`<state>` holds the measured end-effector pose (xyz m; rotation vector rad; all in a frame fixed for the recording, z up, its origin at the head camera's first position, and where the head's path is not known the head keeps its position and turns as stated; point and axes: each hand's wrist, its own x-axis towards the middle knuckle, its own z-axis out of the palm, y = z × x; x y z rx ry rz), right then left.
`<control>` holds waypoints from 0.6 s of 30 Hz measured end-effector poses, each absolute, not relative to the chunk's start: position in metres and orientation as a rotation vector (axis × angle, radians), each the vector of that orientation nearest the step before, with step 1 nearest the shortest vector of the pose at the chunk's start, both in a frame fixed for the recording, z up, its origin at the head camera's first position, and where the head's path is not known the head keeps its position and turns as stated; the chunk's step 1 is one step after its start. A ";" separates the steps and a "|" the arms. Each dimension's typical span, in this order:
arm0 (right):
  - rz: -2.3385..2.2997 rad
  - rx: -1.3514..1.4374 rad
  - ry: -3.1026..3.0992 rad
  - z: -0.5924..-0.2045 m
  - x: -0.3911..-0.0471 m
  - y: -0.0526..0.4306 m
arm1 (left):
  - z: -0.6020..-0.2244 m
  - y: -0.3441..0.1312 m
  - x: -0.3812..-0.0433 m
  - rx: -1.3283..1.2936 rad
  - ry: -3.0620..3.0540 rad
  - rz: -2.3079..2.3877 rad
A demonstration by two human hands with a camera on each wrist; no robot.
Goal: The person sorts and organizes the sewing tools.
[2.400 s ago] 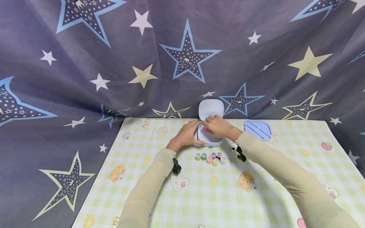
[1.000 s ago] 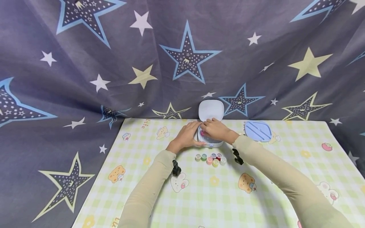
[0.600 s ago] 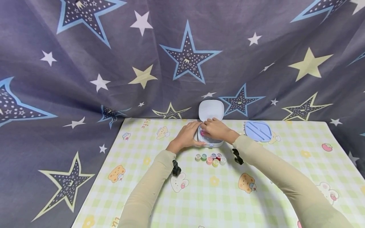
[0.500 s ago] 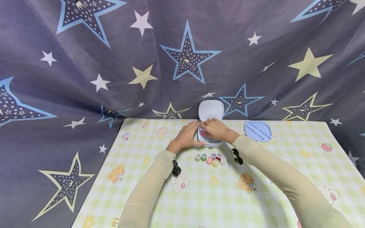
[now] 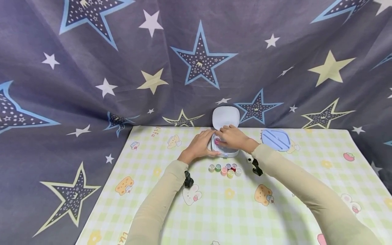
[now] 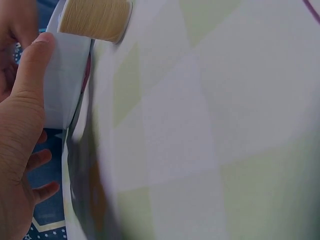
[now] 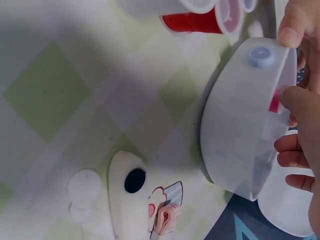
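Note:
A white box [image 5: 226, 154] with its lid [image 5: 226, 117] raised stands at the table's back. My left hand [image 5: 200, 144] grips its left side, thumb along the front wall and the other fingers round toward the back. My right hand [image 5: 234, 137] reaches in over the rim from the right. Its thumb and forefinger are at a pink thread spool [image 5: 217, 140] in the left part of the box. In the right wrist view, the thumb tip partly covers the pink spool [image 7: 275, 101], and the other fingers are loosely bent.
In front of the box stand several small thread spools [image 5: 224, 171] in different colours. A pale blue divided tray [image 5: 276, 140] lies to the right. A white piece with a black oval [image 7: 127, 195] lies near the right wrist. A starred curtain [image 5: 196, 68] hangs behind.
The pink spool went lower into the box, and now more of it shows as my right hand has drawn back slightly to the right. The left hand stays on the box.

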<state>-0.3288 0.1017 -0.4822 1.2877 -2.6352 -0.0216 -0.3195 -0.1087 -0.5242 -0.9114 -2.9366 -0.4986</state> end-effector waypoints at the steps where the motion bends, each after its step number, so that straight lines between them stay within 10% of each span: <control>1: -0.008 1.288 -2.631 -0.481 -0.328 0.103 | -0.525 -0.109 -0.320 -0.914 -2.932 -0.501; 18: 0.350 1.258 -2.587 -0.442 -0.291 0.123 | -0.524 -0.108 -0.321 -0.946 -2.902 -0.522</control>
